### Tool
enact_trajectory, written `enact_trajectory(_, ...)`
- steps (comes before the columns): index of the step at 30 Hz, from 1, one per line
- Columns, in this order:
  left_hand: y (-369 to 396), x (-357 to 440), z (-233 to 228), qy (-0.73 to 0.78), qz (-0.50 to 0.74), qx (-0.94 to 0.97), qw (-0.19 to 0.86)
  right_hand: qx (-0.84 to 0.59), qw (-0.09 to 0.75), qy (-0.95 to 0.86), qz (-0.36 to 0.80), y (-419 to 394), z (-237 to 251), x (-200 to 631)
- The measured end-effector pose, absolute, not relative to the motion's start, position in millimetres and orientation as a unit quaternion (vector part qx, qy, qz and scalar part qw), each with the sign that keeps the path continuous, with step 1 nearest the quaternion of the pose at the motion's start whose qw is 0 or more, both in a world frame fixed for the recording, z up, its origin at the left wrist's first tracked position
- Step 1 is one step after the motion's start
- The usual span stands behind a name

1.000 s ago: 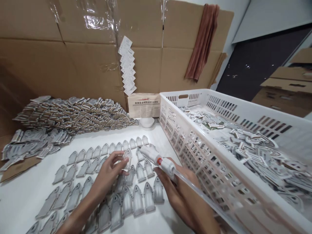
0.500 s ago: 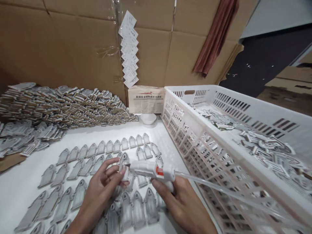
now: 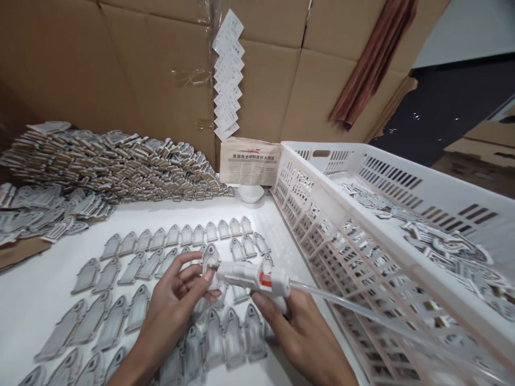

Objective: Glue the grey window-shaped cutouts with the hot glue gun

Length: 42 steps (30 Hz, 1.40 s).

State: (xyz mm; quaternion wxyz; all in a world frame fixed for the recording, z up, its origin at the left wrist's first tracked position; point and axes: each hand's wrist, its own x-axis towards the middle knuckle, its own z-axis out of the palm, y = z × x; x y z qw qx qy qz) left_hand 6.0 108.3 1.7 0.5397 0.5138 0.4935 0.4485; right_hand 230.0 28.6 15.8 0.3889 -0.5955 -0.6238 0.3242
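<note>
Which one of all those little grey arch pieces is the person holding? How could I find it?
Start at the big white basket on the right, then look left to the grey arch-shaped pieces laid in rows on the white table. Near their middle, the left hand pinches one arch piece. It alone is lifted off the table, with the white glue gun in the right hand pointing at it.

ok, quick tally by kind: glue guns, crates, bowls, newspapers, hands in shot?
Glue gun: 1, held in the right hand
White crate: 1
White bowl: 1
Folded newspaper: 1
Hands: 2; left hand holds a grey cutout
Total: 6
</note>
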Motion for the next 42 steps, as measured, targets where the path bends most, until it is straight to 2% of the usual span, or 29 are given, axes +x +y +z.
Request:
enact_trajectory(7, 106.7, 5.9, 3.3, 0.505, 0.468, 0.505, 0.521, -0.615, 0.384, -0.653, 0.216, 26.1, 13.9, 225.2)
enact_trajectory(12, 109.2, 4.5, -0.9, 0.513, 0.471, 0.497, 0.518, -0.644, 0.358, -0.631, 0.244, 24.5, 7.5, 224.9)
enact_trajectory(27, 105.6, 5.7, -2.0, 0.465, 0.482, 0.507, 0.542, -0.651, 0.375, -0.631, 0.197, 24.1, 6.8, 219.5)
enact_trajectory(42, 103.9, 5.5, -0.5, 0.466, 0.494, 0.506, 0.532, -0.609, 0.412, -0.648, 0.199, 32.0, 7.5, 211.5)
